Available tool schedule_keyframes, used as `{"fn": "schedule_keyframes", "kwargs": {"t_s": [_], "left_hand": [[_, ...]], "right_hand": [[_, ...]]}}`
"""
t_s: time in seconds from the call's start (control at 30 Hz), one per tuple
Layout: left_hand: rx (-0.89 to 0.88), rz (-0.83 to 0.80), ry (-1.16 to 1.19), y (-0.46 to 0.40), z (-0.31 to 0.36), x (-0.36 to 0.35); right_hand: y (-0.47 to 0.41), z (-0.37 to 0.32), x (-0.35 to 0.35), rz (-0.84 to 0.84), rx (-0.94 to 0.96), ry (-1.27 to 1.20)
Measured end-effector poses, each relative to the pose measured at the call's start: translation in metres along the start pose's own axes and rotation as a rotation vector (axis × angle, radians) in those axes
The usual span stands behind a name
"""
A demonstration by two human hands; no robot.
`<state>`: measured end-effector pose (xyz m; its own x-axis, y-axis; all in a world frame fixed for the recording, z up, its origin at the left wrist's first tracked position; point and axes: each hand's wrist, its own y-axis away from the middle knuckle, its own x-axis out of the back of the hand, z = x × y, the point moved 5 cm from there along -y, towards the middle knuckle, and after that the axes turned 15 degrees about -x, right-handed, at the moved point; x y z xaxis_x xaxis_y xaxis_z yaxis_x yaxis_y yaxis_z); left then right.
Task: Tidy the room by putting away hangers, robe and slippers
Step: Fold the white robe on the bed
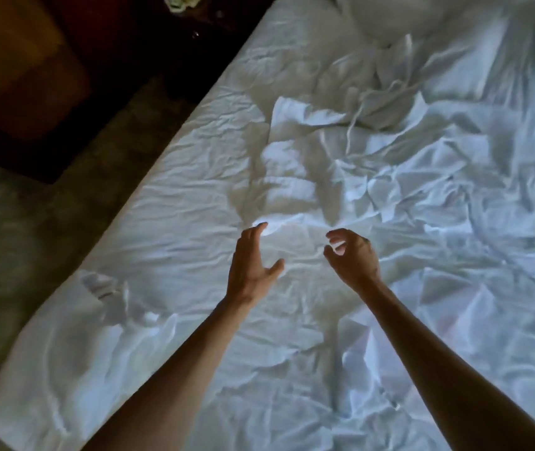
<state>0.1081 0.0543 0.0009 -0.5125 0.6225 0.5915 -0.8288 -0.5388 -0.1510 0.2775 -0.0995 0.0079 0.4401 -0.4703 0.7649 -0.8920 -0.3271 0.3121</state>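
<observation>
Head view. Item: bed, white sheets heavily creased, running from 7 o'clock to 1 o'clock.
Item: white cloth heap with loose cord, at 12 o'clock of the hands, well apart from them; likely the robe, though it cannot be told apart from the bedding with certainty.
Item: left hand, fingers straight and spread, holding nothing, reaching over the sheet.
Item: right hand, fingers loosely curled, nothing in its grip, just beside the left at 3 o'clock.
Judgement: both arms stretch forward together, apparently to gather the crumpled cloth ahead.
Item: dark furniture at 10 o'clock, beyond the bed edge.
Hangers and slippers: none visible.
</observation>
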Motion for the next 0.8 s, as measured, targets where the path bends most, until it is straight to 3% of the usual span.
{"fn": "schedule_keyframes", "kwargs": {"t_s": [0.2,0.4,0.6,0.8], "left_hand": [[-0.035,-0.263,-0.348,-0.095,-0.04,-0.083],[-0.099,-0.266,-0.6,-0.149,-0.096,-0.105],[-0.144,-0.123,-0.374,-0.149,-0.097,-0.101],[0.076,-0.151,-0.124,-0.048,-0.076,-0.112]], "right_hand": [[-0.084,0.045,-0.006,0.16,0.05,0.242],[-0.165,0.056,-0.036,0.295,0.132,0.496],[-0.181,0.065,-0.038,0.327,0.15,0.14],[-0.09,0.079,-0.057,0.165,0.072,-0.145]]}}
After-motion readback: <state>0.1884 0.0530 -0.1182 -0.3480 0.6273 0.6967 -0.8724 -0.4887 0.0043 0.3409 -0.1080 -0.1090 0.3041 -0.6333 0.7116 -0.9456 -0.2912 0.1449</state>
